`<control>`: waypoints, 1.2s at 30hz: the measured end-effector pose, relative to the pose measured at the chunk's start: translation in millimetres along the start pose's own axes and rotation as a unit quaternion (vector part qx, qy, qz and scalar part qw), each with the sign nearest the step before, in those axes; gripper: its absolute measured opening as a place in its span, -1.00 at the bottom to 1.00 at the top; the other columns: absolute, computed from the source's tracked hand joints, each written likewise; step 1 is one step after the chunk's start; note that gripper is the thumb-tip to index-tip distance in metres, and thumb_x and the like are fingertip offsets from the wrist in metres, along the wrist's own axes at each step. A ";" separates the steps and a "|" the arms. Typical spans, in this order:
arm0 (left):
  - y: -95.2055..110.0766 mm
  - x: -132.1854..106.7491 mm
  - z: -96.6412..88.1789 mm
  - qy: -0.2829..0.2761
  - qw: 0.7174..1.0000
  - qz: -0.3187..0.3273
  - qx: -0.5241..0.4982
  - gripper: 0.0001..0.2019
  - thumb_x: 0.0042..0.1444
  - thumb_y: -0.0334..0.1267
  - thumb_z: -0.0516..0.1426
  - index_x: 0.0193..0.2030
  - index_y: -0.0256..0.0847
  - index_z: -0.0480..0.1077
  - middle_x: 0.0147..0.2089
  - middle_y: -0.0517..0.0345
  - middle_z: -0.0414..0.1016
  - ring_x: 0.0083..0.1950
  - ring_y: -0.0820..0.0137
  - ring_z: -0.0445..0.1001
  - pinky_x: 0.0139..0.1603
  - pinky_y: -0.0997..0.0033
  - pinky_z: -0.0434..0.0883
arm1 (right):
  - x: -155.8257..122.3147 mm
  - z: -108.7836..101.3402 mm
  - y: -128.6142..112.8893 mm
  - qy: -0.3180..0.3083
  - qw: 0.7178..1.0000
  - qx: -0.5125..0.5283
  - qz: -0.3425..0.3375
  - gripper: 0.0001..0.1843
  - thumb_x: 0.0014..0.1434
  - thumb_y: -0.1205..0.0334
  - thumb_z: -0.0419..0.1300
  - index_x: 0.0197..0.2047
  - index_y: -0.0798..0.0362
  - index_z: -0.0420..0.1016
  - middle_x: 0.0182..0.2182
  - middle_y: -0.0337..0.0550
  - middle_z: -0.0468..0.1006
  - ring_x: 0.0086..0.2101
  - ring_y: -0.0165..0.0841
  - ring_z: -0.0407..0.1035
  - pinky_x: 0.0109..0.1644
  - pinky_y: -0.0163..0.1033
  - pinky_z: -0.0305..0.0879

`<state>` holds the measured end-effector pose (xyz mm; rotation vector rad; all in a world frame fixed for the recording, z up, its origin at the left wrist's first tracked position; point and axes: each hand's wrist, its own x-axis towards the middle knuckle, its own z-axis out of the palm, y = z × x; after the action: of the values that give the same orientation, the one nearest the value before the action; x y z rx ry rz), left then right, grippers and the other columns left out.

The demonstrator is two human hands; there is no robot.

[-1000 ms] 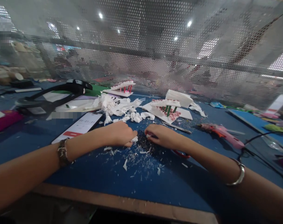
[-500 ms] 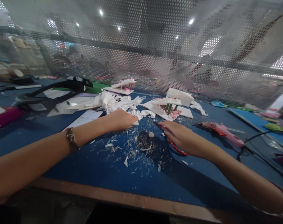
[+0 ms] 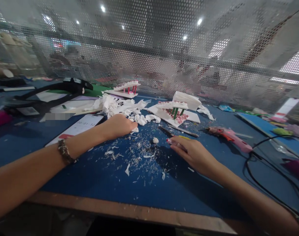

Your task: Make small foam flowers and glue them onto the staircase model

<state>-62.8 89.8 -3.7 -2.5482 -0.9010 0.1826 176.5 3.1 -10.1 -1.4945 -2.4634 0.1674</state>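
Note:
My left hand [image 3: 118, 127] is closed at the near edge of a pile of torn white paper [image 3: 115, 105], pinching a small white paper scrap [image 3: 135, 130] that shows under its fingertips. My right hand [image 3: 195, 151] is wrapped round a slim, clear pinkish object with a red tip [image 3: 173, 142]; the rest of it is hidden in the palm. Just beyond those fingers lies a dark pointed tool [image 3: 166, 131] with some yellow near its handle, and behind that a pair of metal tweezers [image 3: 185, 131]. Between the hands a small crumpled white ball [image 3: 155, 140] rests among paper shreds.
A white model on green posts [image 3: 175, 113] stands behind my right hand, and a similar one with red posts [image 3: 131, 88] farther back. To the right lies a pink glue gun [image 3: 234, 139] with a black cable. A phone [image 3: 77, 126] lies partly under my left forearm.
My right hand has left a red-handled tool and now grasps the pinkish object. The dark tool and tweezers show more fully. The white ball between the hands looks rounder. My left hand stays beside the paper.

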 end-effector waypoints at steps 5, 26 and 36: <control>9.8 -4.5 -5.0 0.011 1.000 0.013 -0.001 -0.78 -0.05 -0.55 -0.04 -0.28 -0.32 0.34 -0.55 0.02 0.45 -0.55 0.39 0.36 -0.60 0.45 0.02 | 0.5 3.2 -0.4 0.003 0.995 -0.093 0.038 -0.73 0.19 0.24 -0.20 -0.25 0.12 0.28 -0.32 -0.04 0.45 -0.31 -0.30 0.35 -0.29 -0.25 0.21; 30.0 -10.7 -2.3 0.011 0.998 0.001 -0.065 -0.83 0.04 -0.32 0.00 -0.27 -0.38 0.31 -0.50 -0.08 0.46 -0.53 0.27 0.41 -0.63 0.46 0.11 | 65.1 -0.7 -15.1 -0.045 0.978 -0.203 0.021 -0.62 0.16 0.04 -0.17 -0.25 0.10 0.35 -0.56 -0.03 0.44 -0.56 -0.29 0.30 -0.58 -0.31 -0.09; 25.4 -9.7 -5.5 -0.031 0.995 -0.016 -0.094 -0.87 0.00 -0.43 0.02 -0.32 -0.41 0.34 -0.60 -0.02 0.40 -0.62 0.34 0.33 -0.66 0.45 0.05 | 79.6 -1.3 9.4 -0.081 0.988 -0.119 -0.051 -0.60 0.05 0.40 -0.06 0.00 0.19 0.20 -0.30 0.06 0.45 -0.35 -0.29 0.35 -0.37 -0.26 0.21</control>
<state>-54.5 64.1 -10.0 -2.7126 -1.0250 0.1743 149.9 77.8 1.5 -1.4914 -2.7659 -0.0273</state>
